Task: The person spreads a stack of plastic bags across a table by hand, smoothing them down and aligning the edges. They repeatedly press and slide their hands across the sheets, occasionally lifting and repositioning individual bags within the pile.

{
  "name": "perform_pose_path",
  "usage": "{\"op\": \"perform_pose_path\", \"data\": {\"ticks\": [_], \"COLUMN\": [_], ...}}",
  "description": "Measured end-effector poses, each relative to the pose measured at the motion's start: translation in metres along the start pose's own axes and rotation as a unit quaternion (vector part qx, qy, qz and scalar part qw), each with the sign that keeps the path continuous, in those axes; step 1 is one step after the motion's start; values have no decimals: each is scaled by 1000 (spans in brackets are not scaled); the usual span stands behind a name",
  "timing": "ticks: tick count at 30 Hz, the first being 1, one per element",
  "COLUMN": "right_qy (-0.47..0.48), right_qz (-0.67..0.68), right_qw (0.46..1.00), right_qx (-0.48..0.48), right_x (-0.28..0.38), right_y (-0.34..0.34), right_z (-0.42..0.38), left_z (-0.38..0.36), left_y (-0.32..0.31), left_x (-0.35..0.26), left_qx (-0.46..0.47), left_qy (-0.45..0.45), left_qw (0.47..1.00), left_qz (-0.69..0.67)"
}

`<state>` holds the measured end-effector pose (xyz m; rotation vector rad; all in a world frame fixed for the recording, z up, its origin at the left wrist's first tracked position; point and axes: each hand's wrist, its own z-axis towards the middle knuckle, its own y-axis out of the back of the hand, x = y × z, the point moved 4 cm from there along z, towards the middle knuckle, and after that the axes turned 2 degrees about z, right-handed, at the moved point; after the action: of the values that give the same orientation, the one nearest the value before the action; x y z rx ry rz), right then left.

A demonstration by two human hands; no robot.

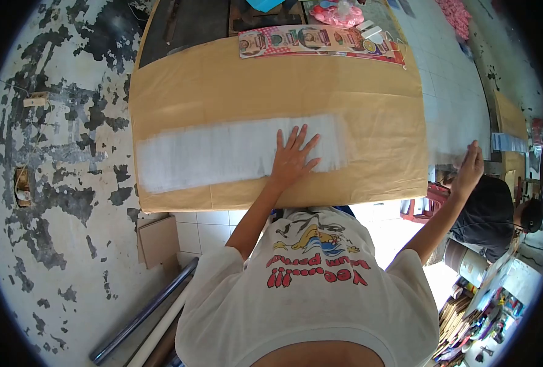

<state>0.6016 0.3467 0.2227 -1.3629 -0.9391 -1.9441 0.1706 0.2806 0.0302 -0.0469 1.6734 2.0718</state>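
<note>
My left hand lies flat with fingers spread on a long whitish, translucent strip, its right end blurred. The strip is stretched across brown paper that covers the table. Out past the table's right edge, my right hand is raised with its fingers pressed together. A pale smear of motion shows beside its fingertips, and I cannot tell what it grips.
Printed colourful sheets lie along the table's far side, near a pink plastic bag. At right, a person in a dark shirt sits near a red chair. Long rolls lean at lower left beside the peeling wall.
</note>
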Motion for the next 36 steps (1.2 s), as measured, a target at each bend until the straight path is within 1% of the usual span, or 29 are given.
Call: {"op": "perform_pose_path", "data": {"ticks": [2,4,6,7,8,10,11,14,15,17,18,19,20,21,22,23,24,25,26,28,29,30,32,33,35,36], "right_qy": [30,127,17,43,67,94,101,186,164,104,275,443,479,413,329,279,292,335,377,378,363,345,302,276,276,274], "right_qz": [-38,-174,-65,-20,24,48,76,72,131,130,14,-150,-132,-32,29,41,37,7,-51,-198,-249,-301,-356,-384,-364,-354], "right_qw": [999,976,997,998,997,994,990,980,977,984,960,883,860,854,796,720,685,693,719,756,763,767,780,787,802,811], "right_qx": [13,-13,-41,-41,-43,29,65,30,41,64,56,29,118,313,508,634,666,638,581,497,472,449,417,397,386,377], "right_x": [0,24,37,52,67,92,105,170,166,159,173,134,127,133,144,156,162,157,140,70,27,-16,-78,-86,-97,-98], "right_y": [21,27,30,25,19,2,-10,-82,-102,-172,-222,-276,-322,-361,-385,-391,-385,-380,-376,-369,-360,-350,-337,-331,-328,-327], "right_z": [15,16,25,27,30,40,43,-3,-4,-42,-105,-120,-173,-240,-307,-359,-380,-376,-357,-308,-289,-270,-260,-258,-255,-255], "left_z": [-8,-14,-16,-16,-18,-20,-21,-25,-25,-30,-34,-36,-31,-35,-39,-41,-33,-33,-41,-49,-53,-55,-53,-48,-48,-55], "left_y": [-3,-6,3,7,6,5,5,-9,-8,-5,-3,-5,-10,-46,-81,-76,-65,-56,-49,-30,-18,-2,46,58,43,15], "left_x": [3,9,7,6,7,8,8,12,11,15,18,14,11,11,11,15,29,36,33,33,28,25,20,21,22,26], "left_qx": [11,14,24,26,27,32,33,-4,-12,-19,-27,-32,-38,-56,-75,-84,-98,-108,-114,-134,-141,-144,-23,51,75,25], "left_qy": [-2,-6,-22,-29,-31,-40,-37,-23,-12,3,13,19,21,11,4,9,20,36,55,67,65,61,58,66,62,51], "left_qw": [1000,1000,999,999,999,999,999,999,998,995,999,999,998,990,974,994,992,970,925,915,954,979,991,986,981,985], "left_qz": [8,12,-16,-31,-18,2,-11,-42,-61,-96,-43,2,48,130,212,67,-73,-216,-359,-375,-255,-129,-121,-147,-169,-166]}}
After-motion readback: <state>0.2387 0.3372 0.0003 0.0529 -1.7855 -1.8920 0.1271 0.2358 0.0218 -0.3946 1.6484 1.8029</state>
